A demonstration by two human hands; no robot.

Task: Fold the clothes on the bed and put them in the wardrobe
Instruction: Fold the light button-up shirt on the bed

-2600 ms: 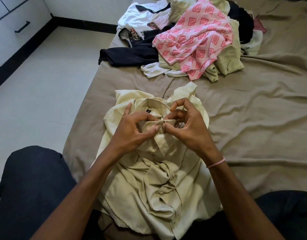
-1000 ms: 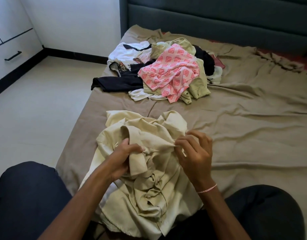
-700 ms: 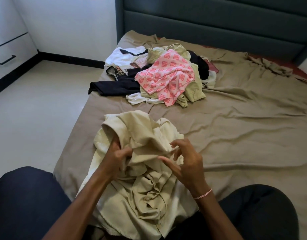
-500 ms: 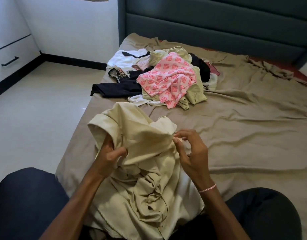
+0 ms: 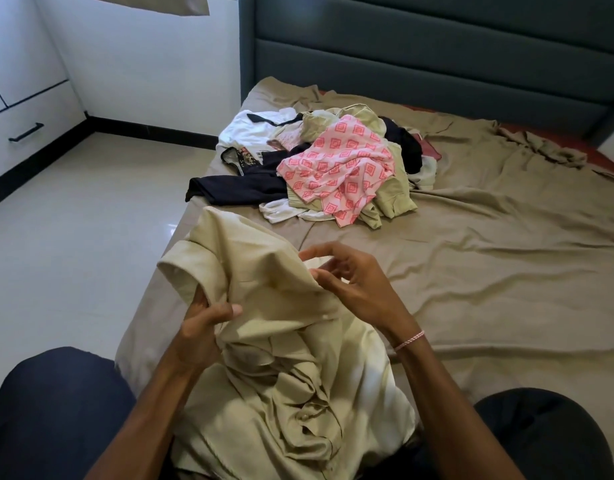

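Observation:
A crumpled cream shirt point(image 5: 264, 358) lies bunched at the near edge of the bed point(image 5: 489, 271), partly lifted off it. My left hand point(image 5: 205, 323) grips a fold near the raised sleeve on the shirt's left side. My right hand point(image 5: 354, 282) pinches the cloth at the shirt's upper right edge between thumb and fingers. Farther up the bed sits a heap of unfolded clothes point(image 5: 319, 168): a pink patterned piece on top, a dark navy garment, white and olive ones beneath.
A dark padded headboard point(image 5: 437, 57) stands behind the bed. White wardrobe drawers with a black handle point(image 5: 25, 133) line the left wall across a pale tiled floor point(image 5: 73, 237). My knees in dark trousers point(image 5: 56, 410) frame the shirt.
Earlier both hands worked at the shirt's collar button. Since then the hands have shifted to the shirt's sides and lifted its upper part off the bed; my view has tilted upward.

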